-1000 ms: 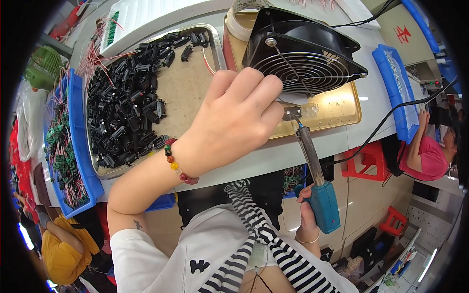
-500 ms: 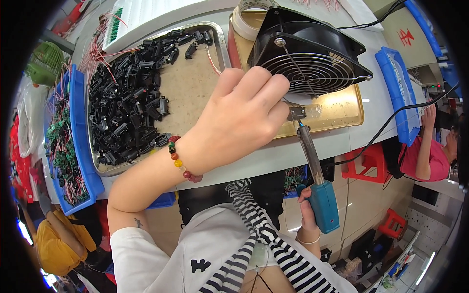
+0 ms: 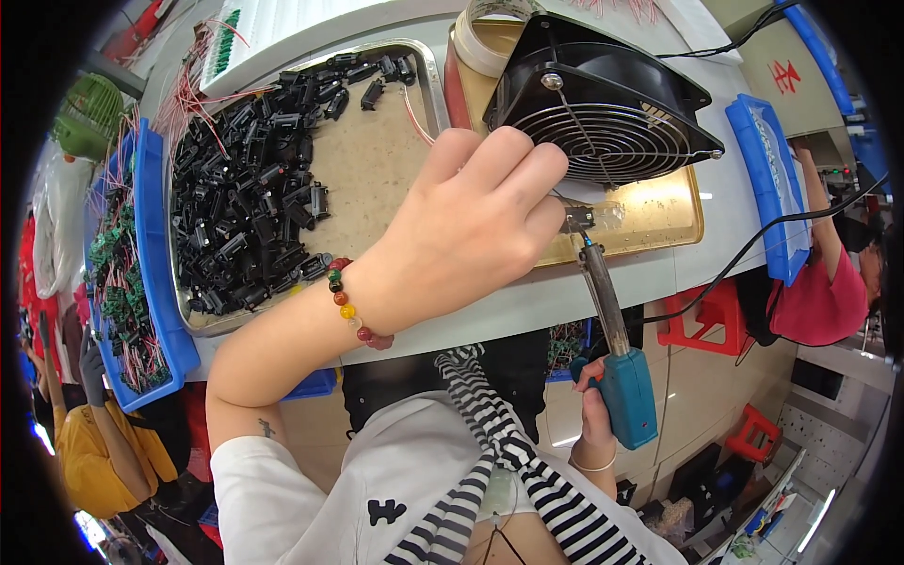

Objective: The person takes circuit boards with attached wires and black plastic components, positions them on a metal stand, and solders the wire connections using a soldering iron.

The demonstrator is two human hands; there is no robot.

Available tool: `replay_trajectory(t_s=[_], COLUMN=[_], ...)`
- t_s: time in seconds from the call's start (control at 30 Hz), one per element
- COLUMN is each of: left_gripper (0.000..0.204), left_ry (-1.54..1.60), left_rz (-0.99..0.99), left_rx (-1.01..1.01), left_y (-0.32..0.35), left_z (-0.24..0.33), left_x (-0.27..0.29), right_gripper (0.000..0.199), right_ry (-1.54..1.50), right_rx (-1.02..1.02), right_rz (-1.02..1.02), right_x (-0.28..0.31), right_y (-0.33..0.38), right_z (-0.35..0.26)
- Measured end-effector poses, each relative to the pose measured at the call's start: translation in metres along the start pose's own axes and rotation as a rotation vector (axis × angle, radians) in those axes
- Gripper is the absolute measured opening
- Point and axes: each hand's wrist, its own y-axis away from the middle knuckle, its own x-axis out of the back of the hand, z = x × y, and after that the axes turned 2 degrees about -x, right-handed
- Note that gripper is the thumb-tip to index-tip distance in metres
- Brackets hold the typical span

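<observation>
My right hand is wrapped round the teal handle of a soldering gun. Its long metal barrel points up and away, and the tip is close to a small black part on the brass-coloured tray. My left hand is closed just left of that part, fingers curled down; what they pinch is hidden under the hand. Thin red and white wires run toward it from the metal tray, which holds a heap of black parts.
A black fan with a wire guard stands on the brass tray beside a tape roll. Blue bins with green boards and wires stand left, another blue bin right. A black cable crosses the right side. Other people sit on both sides.
Both hands and the soldering gun keep nearly the same pose; the whole view has shifted slightly. The co-worker in pink at right and the one in yellow at left have moved their arms.
</observation>
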Motion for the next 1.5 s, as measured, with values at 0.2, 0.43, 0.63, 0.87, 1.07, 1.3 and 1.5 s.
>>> replay_trajectory(t_s=[0.2,0.43,0.63,0.87,1.07,1.3,1.5], left_gripper=[0.018,0.019,0.02,0.019,0.018,0.017,0.018], left_ry=[0.003,-0.002,-0.013,-0.006,-0.013,-0.006,-0.012], left_rz=[0.002,-0.002,-0.001,0.014,0.005,0.011,0.016], left_rx=[-0.004,-0.006,-0.006,-0.002,-0.001,-0.003,-0.008], left_y=[0.0,0.0,0.001,0.001,0.001,0.001,0.001], left_z=[0.0,0.0,0.0,0.0,0.0,0.0,0.0], left_x=[-0.001,-0.001,-0.001,-0.002,0.0,-0.002,-0.002], right_gripper=[0.009,0.011,0.012,0.015,0.015,0.047,0.054], right_ry=[-0.14,-0.046,-0.094,-0.029,-0.012,-0.392,-0.38], right_rx=[0.031,0.172,0.195,0.212,0.22,-0.051,-0.062], right_rz=[-0.032,-0.017,-0.045,-0.053,-0.082,-0.031,-0.069], right_x=[-0.001,0.003,0.001,0.001,0.003,-0.001,0.005], right_y=[-0.005,-0.002,-0.006,-0.004,-0.006,-0.003,0.0], right_z=[-0.012,0.007,0.001,0.004,0.005,-0.019,-0.011])
